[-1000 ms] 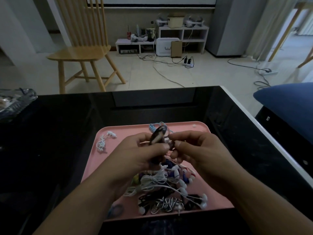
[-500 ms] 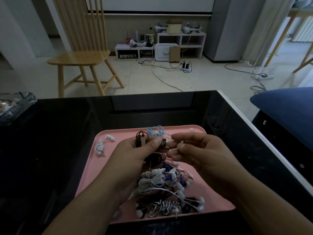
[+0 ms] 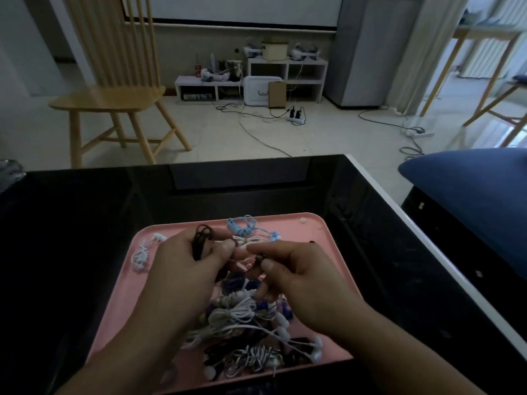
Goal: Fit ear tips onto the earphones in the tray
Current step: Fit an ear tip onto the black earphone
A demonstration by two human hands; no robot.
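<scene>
Left hand (image 3: pixel 182 269): curled round a coiled bundle of thin black cord (image 3: pixel 201 240), thumb pressed forward toward the other hand; the loops stick up above the knuckles.
Right hand (image 3: pixel 299 277): forefinger and thumb pinched on a small dark piece at their tips, too small and blurred to tell if it is an ear tip or an earbud; the other fingers are bent under.
Hands together: held over the far half of the tray, fingertips nearly meeting.
Tray (image 3: pixel 119 315): flat pink plastic, rounded corners, low rim, smooth matte surface; it lies on the counter near the close edge.
Earphones in the tray: a tangled heap (image 3: pixel 251 332) of soft rubbery cords under and in front of the hands, with white ones with rounded buds, dark blue ones, black ones and a black-and-white striped braided coil (image 3: pixel 253 359) nearest the close rim.
Light blue earphones (image 3: pixel 245 226): coiled at the far rim, just beyond the fingers.
White earphones (image 3: pixel 142 252): a small loose bundle alone at the far left side of the tray, apart from the heap.
Loose ear tip (image 3: pixel 303 220): one tiny pale dome in the far right corner of the tray.
Counter (image 3: pixel 71 238): glossy black top, mirror-smooth, with a white edge along the right.
Chair (image 3: pixel 114 95): pale wood, slatted back, on the tiled floor beyond the counter.
</scene>
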